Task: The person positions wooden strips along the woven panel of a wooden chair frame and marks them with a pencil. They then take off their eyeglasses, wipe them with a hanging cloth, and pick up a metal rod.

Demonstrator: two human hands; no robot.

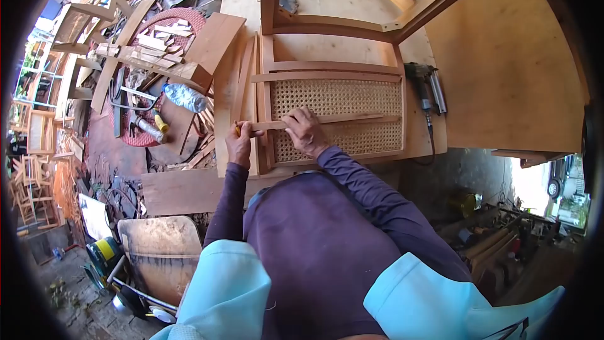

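Note:
In the head view a chair frame (331,29) of bare wood lies on the worktable, with a woven cane panel (340,94) set in its near part. A thin wooden strip (346,118) runs across the cane. My right hand (306,131) is closed around the strip over the panel's left half. My left hand (239,143) pinches the strip's left end, beside the frame's left edge. What looks like a small orange pencil (237,130) also shows in the left fingers. Another wooden strip (324,77) lies along the cane's far edge.
A nail gun (428,91) with an air hose lies right of the chair frame. On the left, a round red woven table (135,136) carries wood offcuts (165,43), a plastic bottle (184,97) and a yellow-handled tool (160,121). A plywood sheet (503,56) stands at right.

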